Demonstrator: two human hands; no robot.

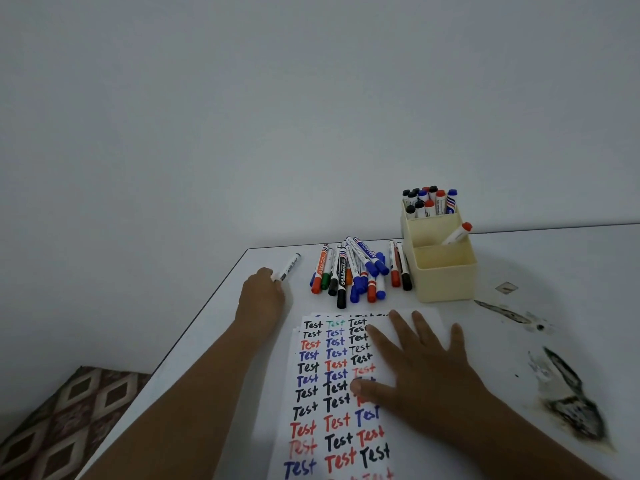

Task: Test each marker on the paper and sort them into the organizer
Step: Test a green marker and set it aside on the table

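My left hand (262, 295) grips a white marker with a black cap (287, 266) near the table's left edge, left of the marker pile. My right hand (419, 365) lies flat with fingers spread on the paper (318, 386), which is covered with the word "Test" in black, blue, red and green. A pile of several capped markers (356, 268) lies above the paper. The cream organizer (440, 271) stands at the right of the pile. Its back compartment holds several upright markers (429, 202), and one red-capped marker (457, 233) leans in the middle compartment.
The white table (554, 265) has dark smudges and stains (571, 403) at the right. A bare wall rises behind it. A patterned cushion (65, 420) sits below the table's left edge.
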